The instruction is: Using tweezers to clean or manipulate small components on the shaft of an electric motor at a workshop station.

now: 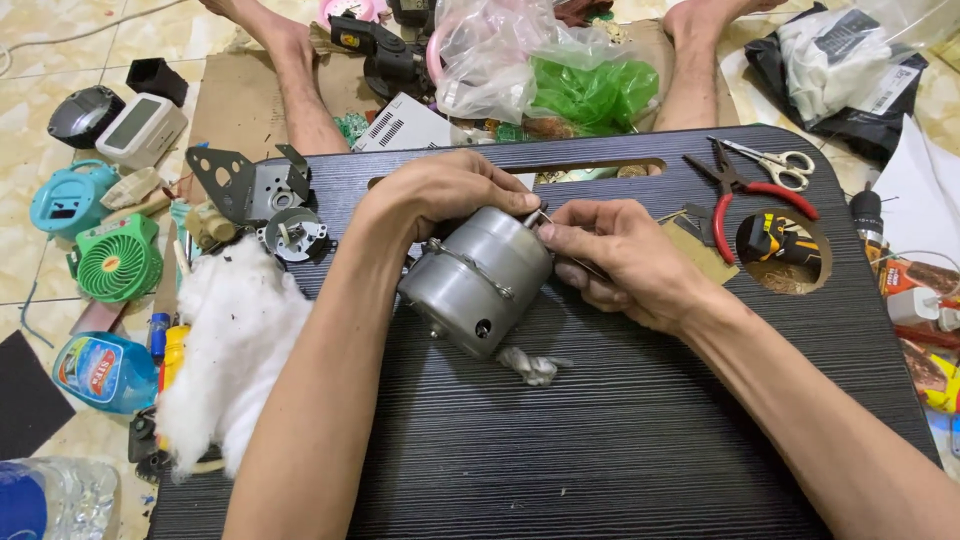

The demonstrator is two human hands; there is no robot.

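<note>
Grey metal, the motor housing lay tilted at the centre of the dark counter. The left hand clamped its top; the right hand, at three o'clock, pinched a thin pin at its end. Red-handled pliers lay at two o'clock, white cotton wool at nine.

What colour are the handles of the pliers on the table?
Red, seen in the head view: the pliers lie beside the scissors.

Bottle cut off, bottom-left corner.
</note>
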